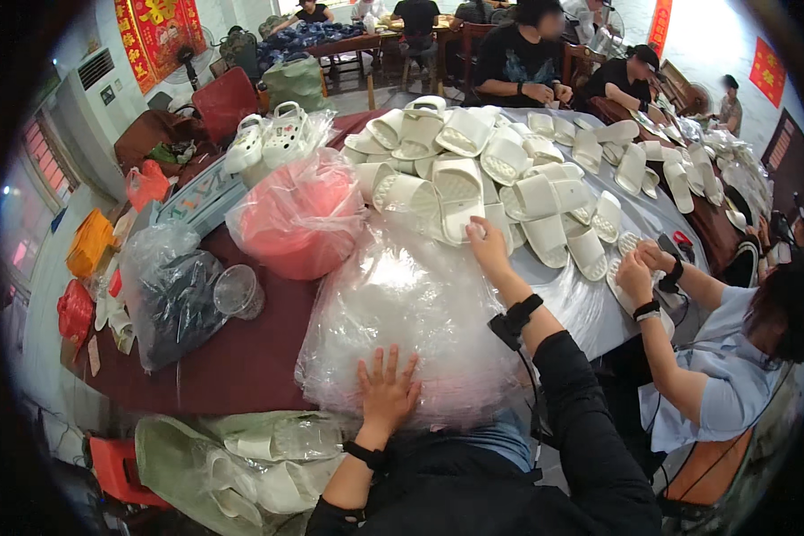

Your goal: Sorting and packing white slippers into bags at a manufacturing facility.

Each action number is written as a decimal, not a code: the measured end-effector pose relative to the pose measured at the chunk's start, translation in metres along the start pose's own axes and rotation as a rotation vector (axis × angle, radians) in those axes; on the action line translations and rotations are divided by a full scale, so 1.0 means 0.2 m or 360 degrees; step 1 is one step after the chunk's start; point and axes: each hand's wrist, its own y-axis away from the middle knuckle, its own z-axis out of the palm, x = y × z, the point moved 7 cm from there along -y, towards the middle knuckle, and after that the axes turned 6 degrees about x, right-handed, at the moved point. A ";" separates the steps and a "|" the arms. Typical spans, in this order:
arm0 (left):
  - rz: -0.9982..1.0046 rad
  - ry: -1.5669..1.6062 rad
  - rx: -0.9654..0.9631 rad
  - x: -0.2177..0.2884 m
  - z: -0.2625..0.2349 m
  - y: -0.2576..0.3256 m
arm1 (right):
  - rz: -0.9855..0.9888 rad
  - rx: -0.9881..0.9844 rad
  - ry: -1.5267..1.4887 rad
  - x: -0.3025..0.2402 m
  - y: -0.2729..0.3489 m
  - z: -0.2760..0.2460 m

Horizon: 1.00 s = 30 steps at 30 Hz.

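My left hand lies flat with fingers spread on a thick stack of clear plastic bags in front of me. Farther out, my right hand reaches over the stack's right edge. Its thumb and fingers are closed on the near end of a white slide slipper at the front of a large heap. The slipper is sole-down, its strap toward me. More white slippers are piled behind and to the right of that hand.
Left of the stack sit a pink bundle in clear plastic, a clear cup and a dark bag. A green sack with wrapped slippers stands below the table edge. A co-worker's hands work close on the right.
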 end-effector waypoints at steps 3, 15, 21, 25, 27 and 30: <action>-0.0010 -0.0015 -0.0001 -0.01 -0.01 0.02 | 0.0227 -0.0011 -0.0465 -0.04 0.01 -0.01; -0.0016 -0.0011 -0.0029 0.00 -0.01 -0.01 | 0.0977 -0.0435 -0.1565 -0.09 0.09 -0.03; 0.0002 -0.0019 0.0068 0.00 -0.05 -0.03 | 0.0706 -0.0414 -0.1603 -0.20 0.11 -0.07; -0.0018 0.0057 0.0013 0.02 -0.04 -0.02 | 0.0618 -0.0145 -0.1544 -0.19 0.17 -0.17; -0.0038 0.0093 -0.0024 0.02 -0.05 -0.02 | 0.0398 -0.0058 -0.1626 -0.27 0.23 -0.29; -0.0044 0.0103 -0.0022 0.03 -0.09 -0.02 | 0.0379 -0.0120 -0.1536 -0.30 0.41 -0.44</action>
